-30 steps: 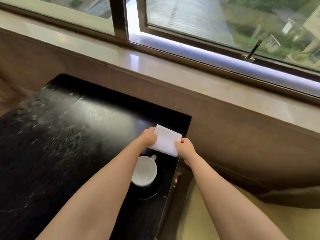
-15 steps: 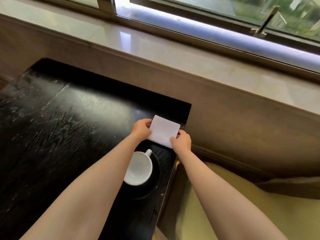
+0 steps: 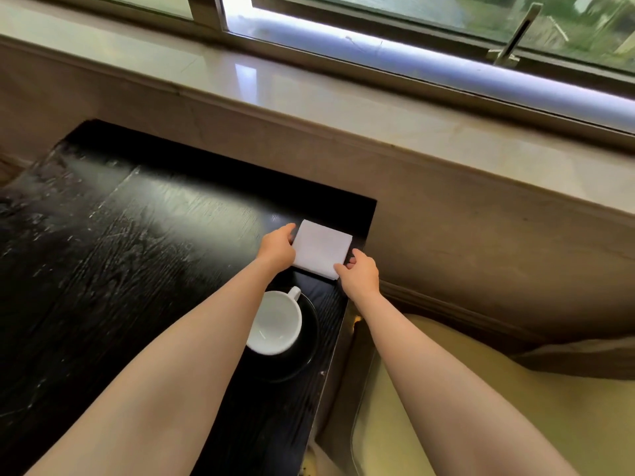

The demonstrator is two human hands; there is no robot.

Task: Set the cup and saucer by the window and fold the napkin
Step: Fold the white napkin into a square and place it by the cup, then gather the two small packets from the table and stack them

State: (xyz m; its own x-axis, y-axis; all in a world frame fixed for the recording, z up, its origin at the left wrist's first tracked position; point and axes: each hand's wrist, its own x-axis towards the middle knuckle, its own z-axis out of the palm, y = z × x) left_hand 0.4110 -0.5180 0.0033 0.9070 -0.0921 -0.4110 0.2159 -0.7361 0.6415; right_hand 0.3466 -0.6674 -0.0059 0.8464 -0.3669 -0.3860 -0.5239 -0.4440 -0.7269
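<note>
A folded white napkin [image 3: 321, 249] lies near the far right corner of the black wooden table [image 3: 113, 255]. My left hand [image 3: 276, 249] holds its left edge. My right hand [image 3: 359, 274] pinches its near right corner. Just behind my hands, closer to me, a white cup [image 3: 276, 324] stands upright on a black saucer [image 3: 309, 352], its handle pointing toward the napkin. My left forearm covers part of the cup and saucer.
A beige stone window sill [image 3: 343, 101] runs past the table's far edge, with the window frame [image 3: 412, 60] and a metal latch [image 3: 512, 42] above. A yellow-green cushioned seat [image 3: 446, 389] sits right of the table's right edge.
The napkin and both hands have come down toward the table corner and the napkin now lies flatter. The view has tilted downward slightly. The cup and saucer have not moved.
</note>
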